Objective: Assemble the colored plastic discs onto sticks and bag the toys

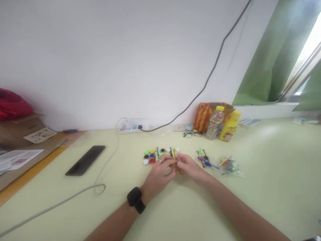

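My left hand (160,174), with a ring and a black watch (136,199) on the wrist, meets my right hand (188,166) low over the table. The fingers of both are closed in a pinch around a small yellow piece (178,171), mostly hidden by the fingertips. Just behind the hands lie rows of round plastic caps (151,155) in white, black, green, yellow, blue and red. Thin coloured sticks (156,153) lie among them, partly covered by my left hand. To the right of my right hand is a loose pile of coloured plastic arrow-like pieces (207,162).
A clear bag (229,165) of coloured pieces lies farther right. Behind stand a clear bottle (215,124), a yellow bottle (230,127) and a red-yellow bag (202,117), with glasses (192,134) near them. At left are a black phone (85,160) and a pale cable (75,191).
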The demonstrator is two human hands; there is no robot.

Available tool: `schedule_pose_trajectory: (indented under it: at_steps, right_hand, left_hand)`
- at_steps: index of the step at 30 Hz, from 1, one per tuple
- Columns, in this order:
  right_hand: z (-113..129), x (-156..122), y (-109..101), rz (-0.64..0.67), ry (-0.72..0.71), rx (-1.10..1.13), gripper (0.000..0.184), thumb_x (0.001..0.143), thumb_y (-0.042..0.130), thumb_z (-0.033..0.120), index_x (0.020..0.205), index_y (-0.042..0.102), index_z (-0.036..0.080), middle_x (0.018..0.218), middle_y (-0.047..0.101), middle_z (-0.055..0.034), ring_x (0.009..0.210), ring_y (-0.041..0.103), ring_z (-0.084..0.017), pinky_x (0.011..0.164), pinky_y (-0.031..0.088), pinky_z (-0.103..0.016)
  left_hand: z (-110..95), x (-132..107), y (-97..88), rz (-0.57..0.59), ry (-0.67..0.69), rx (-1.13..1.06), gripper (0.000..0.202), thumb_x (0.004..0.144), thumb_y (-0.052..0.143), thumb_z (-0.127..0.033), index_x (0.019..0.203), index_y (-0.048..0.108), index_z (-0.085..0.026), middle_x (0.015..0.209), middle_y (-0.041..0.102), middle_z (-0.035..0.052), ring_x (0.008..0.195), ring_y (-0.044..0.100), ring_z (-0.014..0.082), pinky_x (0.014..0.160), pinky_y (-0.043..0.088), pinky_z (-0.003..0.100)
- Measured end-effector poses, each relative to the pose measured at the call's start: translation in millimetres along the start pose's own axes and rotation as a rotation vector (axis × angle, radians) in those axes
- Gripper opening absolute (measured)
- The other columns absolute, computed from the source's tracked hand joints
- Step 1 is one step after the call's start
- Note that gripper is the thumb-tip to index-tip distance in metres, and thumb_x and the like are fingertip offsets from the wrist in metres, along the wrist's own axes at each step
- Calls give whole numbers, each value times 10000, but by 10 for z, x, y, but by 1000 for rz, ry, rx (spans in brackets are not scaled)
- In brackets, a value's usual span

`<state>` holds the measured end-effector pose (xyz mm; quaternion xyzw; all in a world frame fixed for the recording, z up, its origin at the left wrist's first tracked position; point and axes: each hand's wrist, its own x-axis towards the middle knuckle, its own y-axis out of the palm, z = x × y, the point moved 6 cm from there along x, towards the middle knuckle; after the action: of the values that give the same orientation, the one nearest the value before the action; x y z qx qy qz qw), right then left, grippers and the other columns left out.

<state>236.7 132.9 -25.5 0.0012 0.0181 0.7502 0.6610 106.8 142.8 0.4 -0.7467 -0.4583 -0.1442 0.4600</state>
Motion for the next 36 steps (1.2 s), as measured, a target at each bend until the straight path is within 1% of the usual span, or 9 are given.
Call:
schedule_pose_trajectory:
  at_steps: [2, 5, 9, 12, 16, 24, 28, 31, 36]
  right_hand:
    - [19, -9, -16, -7, -22, -71, 66, 781, 526, 258, 821, 535, 206, 603, 409, 74, 532, 356, -96, 526, 280, -220]
    - [49, 4, -108, -49, -73, -200, 152, 841, 486, 282, 907, 598, 203, 685, 484, 49, 599, 419, -113, 577, 323, -229]
    - [11, 61, -441, -240, -72, -541, 308, 867, 483, 304, 1122, 625, 207, 753, 574, 19, 681, 522, -162, 643, 391, -260]
    - [-22, 80, -685, -368, -71, -857, 426, 870, 499, 252, 1287, 558, 182, 803, 629, -18, 714, 566, -190, 664, 397, -281]
    - [-55, 65, -830, -422, -29, -1144, 529, 860, 531, 164, 1387, 479, 160, 1097, 680, -136, 996, 612, -247, 777, 411, -302]
    - [-74, 51, -792, -329, 68, -1297, 430, 873, 506, 119, 1295, 557, 187, 1150, 674, -142, 1089, 616, -269, 826, 417, -320]
    - [-74, 63, -793, -320, 54, -1344, 375, 879, 503, 116, 1231, 599, 204, 1177, 666, -135, 1090, 620, -274, 803, 414, -323]
    - [-84, 74, -811, -318, 58, -1383, 350, 875, 500, 96, 1176, 629, 220, 1147, 680, -119, 1050, 634, -263, 774, 407, -316]
    - [-78, 70, -853, -342, 43, -1425, 318, 883, 496, 109, 1135, 645, 232, 1116, 680, -99, 980, 640, -247, 728, 397, -312]
  left_hand:
    - [3, 4, -1, -12, 15, -9, 243, 887, 565, -56, 1021, 657, -237, 1094, 640, 45, 1018, 633, 185, 943, 524, 349]
    - [5, 7, -29, -41, 21, -13, 204, 893, 580, -72, 1002, 653, -227, 1026, 655, 39, 1000, 640, 185, 937, 523, 348]
    - [-3, 1, -29, -1, -14, -1, 112, 942, 566, -146, 989, 633, -223, 973, 675, 36, 922, 661, 180, 883, 544, 345]
    - [-21, -5, -14, 32, -14, 25, 99, 962, 553, -172, 978, 635, -226, 944, 686, 35, 919, 666, 186, 856, 550, 345]
    - [-35, -5, -19, 14, 20, 69, 142, 977, 547, -198, 1018, 672, -250, 982, 708, 44, 972, 669, 205, 891, 553, 371]
    - [13, -34, 67, 114, -8, 81, 87, 987, 546, -214, 1019, 623, -237, 1011, 702, 36, 1014, 662, 200, 900, 548, 364]
    - [-35, -11, 101, 137, 57, 158, 170, 985, 540, -203, 1116, 638, -249, 1069, 699, 54, 1069, 643, 223, 937, 538, 397]
    - [-91, 67, 156, 166, 99, 185, 220, 991, 509, -176, 1149, 644, -249, 1058, 692, 64, 1049, 643, 227, 948, 529, 401]
    - [-110, 331, 346, 222, 95, 219, 168, 995, 491, -180, 1061, 636, -234, 1038, 662, 58, 1008, 640, 224, 881, 524, 362]
